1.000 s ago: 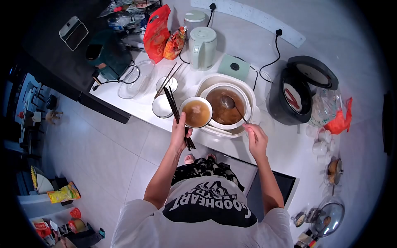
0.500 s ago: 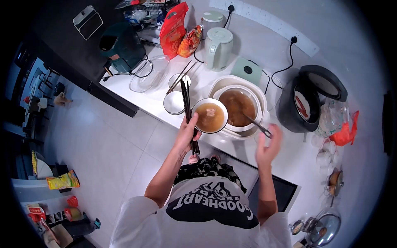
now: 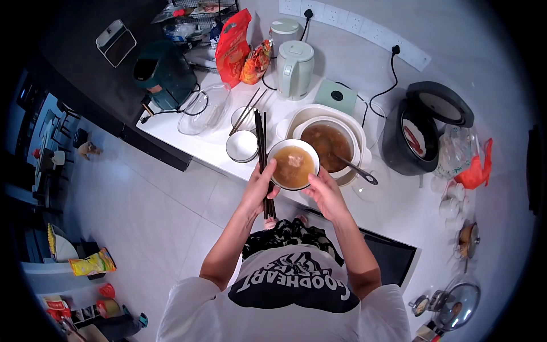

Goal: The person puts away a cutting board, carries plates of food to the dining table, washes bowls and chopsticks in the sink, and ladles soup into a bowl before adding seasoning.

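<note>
Between my hands is a white, dark-rimmed bowl of soup (image 3: 293, 164) with a piece of meat in it. My left hand (image 3: 259, 185) grips its left side and also holds several dark chopsticks (image 3: 261, 137) upright against the palm. On the right side of the rim, my right hand (image 3: 326, 194) has its thumb on the edge and its fingers below. Just behind the bowl stands a white pot of soup (image 3: 354, 137) in a cream cooker. A dark ladle (image 3: 362, 172) rests in the pot, its handle over the right rim.
An empty white bowl (image 3: 241, 146) stands left of the soup, with another bowl (image 3: 244, 118) holding chopsticks behind it. A black rice cooker (image 3: 407, 142) with raised lid is at right. Behind are a pale green kettle (image 3: 296, 69) and a clear lid (image 3: 206, 108).
My right hand has left the ladle handle's end and moved left onto the soup bowl. The ladle stays in the pot. My left hand still holds the bowl and chopsticks.
</note>
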The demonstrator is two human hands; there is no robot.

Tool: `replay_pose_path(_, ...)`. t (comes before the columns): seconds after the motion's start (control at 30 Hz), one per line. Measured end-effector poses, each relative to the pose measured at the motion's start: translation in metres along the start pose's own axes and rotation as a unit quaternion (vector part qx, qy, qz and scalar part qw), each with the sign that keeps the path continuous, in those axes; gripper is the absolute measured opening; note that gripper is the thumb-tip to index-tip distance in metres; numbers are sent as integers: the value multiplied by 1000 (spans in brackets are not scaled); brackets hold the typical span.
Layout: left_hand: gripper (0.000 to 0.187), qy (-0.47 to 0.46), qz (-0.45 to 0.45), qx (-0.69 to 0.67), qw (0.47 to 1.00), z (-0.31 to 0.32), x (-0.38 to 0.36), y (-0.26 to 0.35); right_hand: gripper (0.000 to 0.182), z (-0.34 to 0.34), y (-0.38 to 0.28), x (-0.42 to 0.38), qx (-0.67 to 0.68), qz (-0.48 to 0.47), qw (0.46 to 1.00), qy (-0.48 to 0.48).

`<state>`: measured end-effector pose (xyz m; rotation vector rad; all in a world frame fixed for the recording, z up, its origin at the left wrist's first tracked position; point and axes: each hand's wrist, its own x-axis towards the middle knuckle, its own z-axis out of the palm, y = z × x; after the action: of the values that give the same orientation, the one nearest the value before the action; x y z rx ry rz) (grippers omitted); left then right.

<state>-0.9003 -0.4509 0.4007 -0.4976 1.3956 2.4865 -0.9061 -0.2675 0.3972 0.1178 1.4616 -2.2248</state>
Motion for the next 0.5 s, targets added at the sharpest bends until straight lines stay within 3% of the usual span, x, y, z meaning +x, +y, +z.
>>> replay_pose_path(0.27, 44, -2, -26, -5, 1000, -19, 3, 4, 44, 9, 9, -2, 58, -21, 998, 17)
replay_pose_path(0.37, 42, 40, 46, 145, 988, -34, 18, 17, 45, 10, 7, -10, 85, -28, 995, 45)
replay_pose_path(0.43, 35, 73, 143, 307, 938, -68, 56, 9, 44, 8, 8, -16, 97, -38, 993, 60)
replay_pose_path(0.5, 26, 127, 238, 551, 790, -104, 104, 0, 43, 3, 10, -22, 104, -45, 990, 81)
